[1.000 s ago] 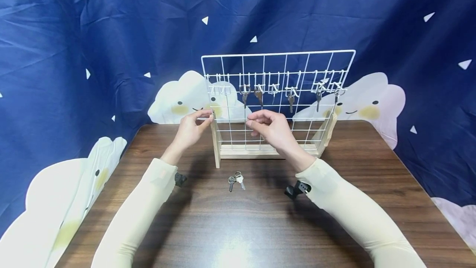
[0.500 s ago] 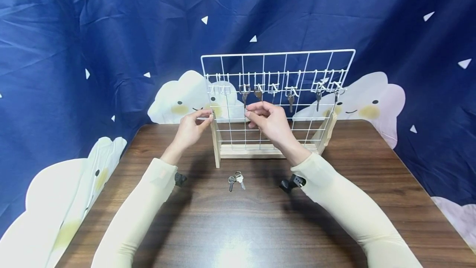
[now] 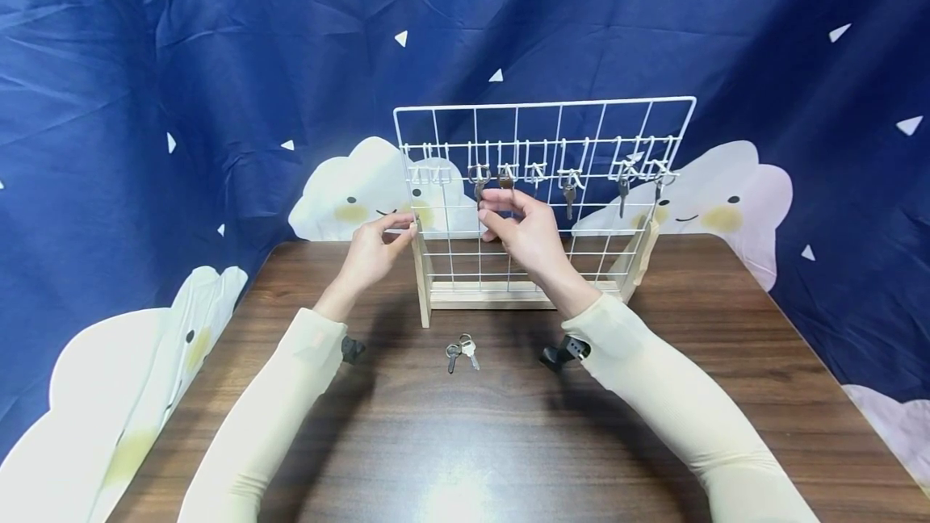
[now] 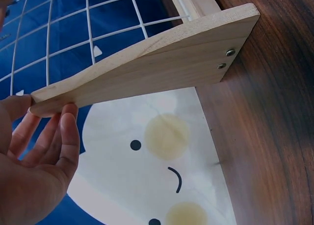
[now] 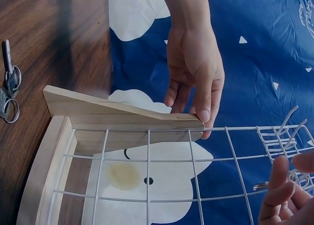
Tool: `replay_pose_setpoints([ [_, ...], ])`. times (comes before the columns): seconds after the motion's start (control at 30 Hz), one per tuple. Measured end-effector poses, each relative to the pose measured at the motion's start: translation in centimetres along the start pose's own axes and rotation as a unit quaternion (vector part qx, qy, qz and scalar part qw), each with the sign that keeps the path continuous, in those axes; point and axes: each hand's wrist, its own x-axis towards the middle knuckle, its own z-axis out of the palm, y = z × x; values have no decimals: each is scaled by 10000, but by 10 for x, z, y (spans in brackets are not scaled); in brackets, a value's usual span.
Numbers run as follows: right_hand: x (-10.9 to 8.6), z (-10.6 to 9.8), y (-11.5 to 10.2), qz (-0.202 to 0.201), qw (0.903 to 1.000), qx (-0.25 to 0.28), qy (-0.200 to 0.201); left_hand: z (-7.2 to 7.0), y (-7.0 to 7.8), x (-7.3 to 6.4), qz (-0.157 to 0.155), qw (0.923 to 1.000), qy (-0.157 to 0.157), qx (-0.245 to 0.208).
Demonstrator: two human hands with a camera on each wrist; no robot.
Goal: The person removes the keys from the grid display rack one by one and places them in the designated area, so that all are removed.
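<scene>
My left hand (image 3: 372,250) pinches the top of the wooden side support (image 4: 147,63) of a white wire grid rack (image 3: 545,103), fingers on its outer face. In the head view my right hand (image 3: 529,236) is raised before the grid, thumb and forefinger apart, fingertips right beside a key (image 3: 479,190) hanging by its ring from a hook. The right wrist view shows those fingers (image 5: 278,195) at the frame's edge, close to a key tip (image 5: 260,186). A brown-headed key (image 3: 505,179) hangs just right of it, partly hidden by my hand.
Two keys on rings (image 3: 468,351) lie on the brown wooden table (image 3: 407,426) before the rack. More keys hang to the right, such as a key (image 3: 570,198) on a middle hook. Bare hooks (image 3: 429,174) sit at the left. A blue cloth (image 3: 291,39) hangs behind.
My right hand has risen from the lower grid to the hanging key, its fingertips now beside it. The left hand has stayed at the wooden support.
</scene>
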Motion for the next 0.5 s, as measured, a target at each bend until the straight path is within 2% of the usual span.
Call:
replay_pose_setpoints([
  [0.5, 6, 1, 4, -187, 9993, -313, 80, 0, 1, -1, 29, 10000, -3, 3],
])
